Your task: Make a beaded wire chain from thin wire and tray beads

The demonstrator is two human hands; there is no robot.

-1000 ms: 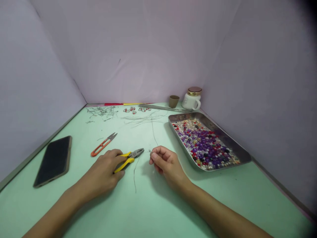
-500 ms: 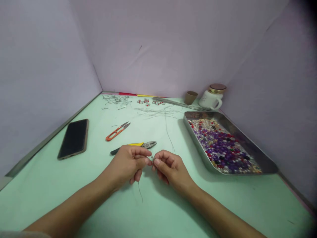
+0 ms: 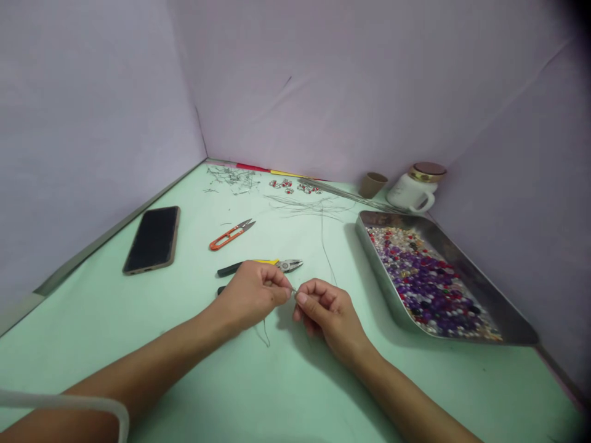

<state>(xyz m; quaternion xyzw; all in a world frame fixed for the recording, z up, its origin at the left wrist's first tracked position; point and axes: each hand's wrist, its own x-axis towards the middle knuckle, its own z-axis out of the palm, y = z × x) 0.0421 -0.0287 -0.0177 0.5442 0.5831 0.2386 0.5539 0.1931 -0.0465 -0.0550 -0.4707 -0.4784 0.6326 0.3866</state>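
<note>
My left hand [image 3: 258, 294] and my right hand [image 3: 329, 312] meet at the middle of the table, fingertips almost touching. Both pinch a thin metal wire [image 3: 266, 337]; a bent length of it hangs below my left hand. Whatever small part sits right between the fingertips is too tiny to make out. Just behind my left hand lie pliers [image 3: 289, 265] with yellow and black handles, partly covered by that hand. Farther back is a pair of orange thread snips [image 3: 231, 235].
On the right stands a metal tray [image 3: 378, 271] of mixed beads [image 3: 429, 283]. Behind are loose wires [image 3: 305, 206], red-beaded pieces [image 3: 289, 186], wire scraps [image 3: 233, 179], a brown cup [image 3: 372, 184] and a lidded white mug [image 3: 409, 192]. A phone [image 3: 153, 239] lies left.
The view has swung, shifting the scene rightward. My left fingers have curled into a tighter pinch. The hanging wire has shifted and now looks bent, and a second plier handle shows.
</note>
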